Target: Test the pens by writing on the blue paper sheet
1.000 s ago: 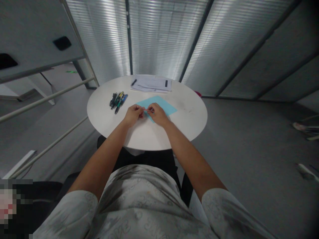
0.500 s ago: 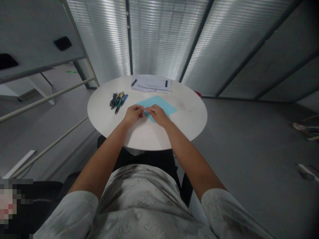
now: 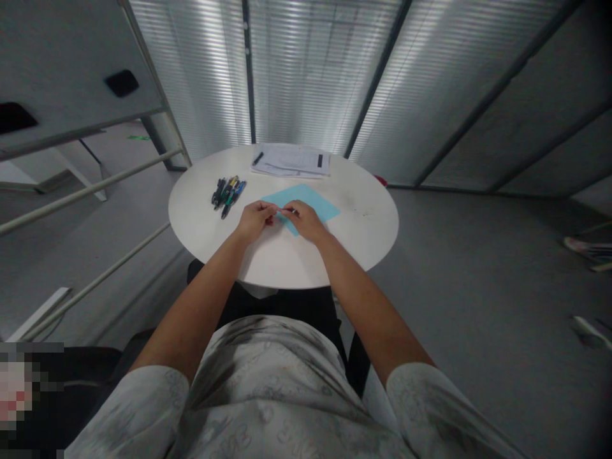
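My left hand (image 3: 257,218) and my right hand (image 3: 302,218) meet fingertip to fingertip over the round white table. Both are closed in a pinch. Something small and pinkish seems to sit between the fingertips, too small to name. Under and behind the hands lies a light blue sheet of paper (image 3: 313,203), turned with one corner toward me. Its near left part is hidden by my hands. Left of my left hand is a loose pile of pens (image 3: 229,194), black, green, yellow and blue.
A stack of printed papers (image 3: 291,159) with dark items on it lies at the table's far edge. Small dark marks show on the right of the white table (image 3: 373,233). Window blinds (image 3: 306,70) rise behind, and a metal rail (image 3: 95,188) runs along the left.
The fingertips of my right hand have shifted very slightly. My left hand, the blue paper and the pens stay as they were; the view has moved only a touch.
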Motion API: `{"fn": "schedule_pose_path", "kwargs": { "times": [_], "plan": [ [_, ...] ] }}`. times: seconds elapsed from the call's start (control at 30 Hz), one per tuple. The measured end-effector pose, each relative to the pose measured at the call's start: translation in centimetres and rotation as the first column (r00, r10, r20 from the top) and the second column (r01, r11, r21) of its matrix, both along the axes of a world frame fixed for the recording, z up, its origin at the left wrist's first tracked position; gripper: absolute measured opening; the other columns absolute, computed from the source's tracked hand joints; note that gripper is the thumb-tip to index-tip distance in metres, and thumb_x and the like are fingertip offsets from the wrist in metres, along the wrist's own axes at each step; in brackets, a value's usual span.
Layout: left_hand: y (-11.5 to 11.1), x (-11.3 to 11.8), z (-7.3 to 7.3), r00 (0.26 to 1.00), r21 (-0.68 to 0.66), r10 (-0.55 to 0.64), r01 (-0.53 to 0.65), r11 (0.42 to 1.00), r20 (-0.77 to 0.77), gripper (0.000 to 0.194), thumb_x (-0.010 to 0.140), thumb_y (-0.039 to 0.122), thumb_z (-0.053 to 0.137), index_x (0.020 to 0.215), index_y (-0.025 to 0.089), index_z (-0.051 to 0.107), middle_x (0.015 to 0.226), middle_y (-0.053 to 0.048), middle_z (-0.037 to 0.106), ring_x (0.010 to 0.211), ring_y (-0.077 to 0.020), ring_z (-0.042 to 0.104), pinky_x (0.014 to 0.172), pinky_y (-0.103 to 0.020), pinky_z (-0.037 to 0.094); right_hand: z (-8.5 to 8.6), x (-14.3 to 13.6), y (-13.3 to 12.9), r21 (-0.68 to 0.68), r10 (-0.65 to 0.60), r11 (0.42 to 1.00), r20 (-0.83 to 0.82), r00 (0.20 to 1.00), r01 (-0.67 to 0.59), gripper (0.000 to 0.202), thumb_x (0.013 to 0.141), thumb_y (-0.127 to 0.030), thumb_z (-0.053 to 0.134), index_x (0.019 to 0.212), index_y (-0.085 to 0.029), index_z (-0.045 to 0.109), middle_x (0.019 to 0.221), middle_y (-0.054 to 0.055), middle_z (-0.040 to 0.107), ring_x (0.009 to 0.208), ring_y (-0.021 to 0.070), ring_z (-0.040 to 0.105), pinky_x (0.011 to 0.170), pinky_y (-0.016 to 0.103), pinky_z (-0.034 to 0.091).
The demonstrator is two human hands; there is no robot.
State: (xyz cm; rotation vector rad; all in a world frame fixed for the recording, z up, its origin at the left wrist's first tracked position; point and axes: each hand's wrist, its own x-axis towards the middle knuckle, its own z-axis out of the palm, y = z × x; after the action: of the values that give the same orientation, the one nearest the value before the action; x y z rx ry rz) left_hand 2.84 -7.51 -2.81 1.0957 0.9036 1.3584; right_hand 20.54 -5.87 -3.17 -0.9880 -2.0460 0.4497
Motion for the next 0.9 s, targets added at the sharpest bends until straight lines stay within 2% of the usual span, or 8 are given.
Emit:
{"fn": "schedule_pose_path", "kwargs": {
  "times": [0.17, 0.3, 0.37, 0.47, 0.6, 0.7, 0.8, 0.9],
  "plan": [
    [0.16, -0.12, -0.19, 1.0, -0.016, -0.023, 0.024, 1.0, 0.01, 0.016, 0.067, 0.019, 0.078, 0.075, 0.012, 0.067, 0.062, -0.001, 0.061, 0.049, -0.0072, 0.052, 0.048, -0.022, 0.042, 0.22, 0.02, -0.3, 0.027, -0.012, 1.0, 0.043, 0.999, 0.011, 0.029, 0.096, -0.043, 0.048, 0.086, -0.021, 0.065, 0.083, 0.004, 0.062, 0.082, 0.0183, 0.054, 0.079, 0.033, 0.042],
    [0.1, -0.04, -0.04, 0.999, -0.024, -0.028, 0.028, 0.999, 0.018, 0.018, 0.065, 0.02, 0.079, 0.077, 0.011, 0.068, 0.059, 0.0, 0.059, 0.048, -0.0073, 0.051, 0.047, -0.022, 0.041, -0.22, -0.17, -0.31, -0.029, -0.065, 0.998, -0.042, 0.997, 0.064, 0.022, 0.084, -0.039, 0.063, 0.096, -0.022, 0.06, 0.09, 0.003, 0.062, 0.079, 0.0169, 0.054, 0.074, 0.031, 0.044],
    [0.07, 0.0, 0.05, 0.999, -0.022, -0.021, 0.022, 1.0, 0.027, 0.018, 0.066, 0.02, 0.079, 0.077, 0.011, 0.068, 0.059, 0.0, 0.059, 0.048, -0.0071, 0.05, 0.047, -0.022, 0.04, -0.36, -0.22, -0.25, -0.052, -0.077, 0.996, -0.056, 0.995, 0.074, 0.021, 0.081, -0.036, 0.065, 0.094, -0.021, 0.058, 0.09, 0.003, 0.062, 0.077, 0.0164, 0.054, 0.073, 0.031, 0.044],
    [0.1, -0.04, 0.06, 0.999, -0.016, -0.019, 0.02, 1.0, 0.034, 0.016, 0.067, 0.02, 0.078, 0.076, 0.012, 0.068, 0.06, 0.0, 0.059, 0.048, -0.0067, 0.05, 0.048, -0.022, 0.041, -0.25, -0.16, -0.19, -0.041, -0.048, 0.998, -0.043, 0.998, 0.047, 0.015, 0.087, -0.037, 0.059, 0.088, -0.021, 0.059, 0.088, 0.003, 0.063, 0.079, 0.0169, 0.055, 0.074, 0.031, 0.043],
    [0.26, -0.22, -0.11, 0.999, -0.012, -0.016, 0.017, 1.0, 0.046, 0.015, 0.068, 0.021, 0.077, 0.076, 0.012, 0.069, 0.06, 0.0, 0.059, 0.049, -0.0071, 0.05, 0.048, -0.022, 0.041, 0.25, -0.05, -0.36, 0.021, -0.004, 1.0, 0.023, 1.0, 0.003, 0.026, 0.095, -0.042, 0.05, 0.088, -0.022, 0.064, 0.087, 0.004, 0.064, 0.085, 0.0186, 0.056, 0.079, 0.033, 0.042],
    [0.4, -0.29, -0.24, 0.998, -0.013, -0.023, 0.023, 1.0, 0.05, 0.014, 0.068, 0.021, 0.077, 0.076, 0.013, 0.069, 0.061, 0.0, 0.059, 0.049, -0.0072, 0.05, 0.048, -0.023, 0.041, 0.31, -0.09, -0.45, 0.019, 0.006, 1.0, 0.026, 1.0, -0.007, 0.03, 0.096, -0.044, 0.048, 0.088, -0.022, 0.065, 0.086, 0.005, 0.064, 0.084, 0.0187, 0.056, 0.079, 0.033, 0.042],
    [0.52, -0.24, -0.33, 0.998, -0.007, -0.007, 0.008, 1.0, 0.055, 0.014, 0.068, 0.022, 0.077, 0.075, 0.014, 0.068, 0.06, 0.001, 0.059, 0.048, -0.0071, 0.049, 0.047, -0.022, 0.04, -0.01, -0.19, -0.39, -0.017, -0.032, 0.999, -0.032, 0.999, 0.031, 0.023, 0.092, -0.043, 0.054, 0.092, -0.022, 0.063, 0.087, 0.003, 0.064, 0.08, 0.0174, 0.056, 0.075, 0.031, 0.042],
    [0.64, -0.18, -0.44, 0.998, -0.002, 0.01, -0.01, 1.0, 0.058, 0.015, 0.068, 0.022, 0.078, 0.072, 0.015, 0.066, 0.057, 0.002, 0.056, 0.047, -0.0068, 0.048, 0.045, -0.021, 0.039, -0.31, -0.22, -0.3, -0.039, -0.072, 0.997, -0.067, 0.995, 0.07, 0.017, 0.084, -0.034, 0.063, 0.095, -0.022, 0.058, 0.088, 0.001, 0.063, 0.078, 0.0164, 0.055, 0.074, 0.03, 0.042]
  ]
}}
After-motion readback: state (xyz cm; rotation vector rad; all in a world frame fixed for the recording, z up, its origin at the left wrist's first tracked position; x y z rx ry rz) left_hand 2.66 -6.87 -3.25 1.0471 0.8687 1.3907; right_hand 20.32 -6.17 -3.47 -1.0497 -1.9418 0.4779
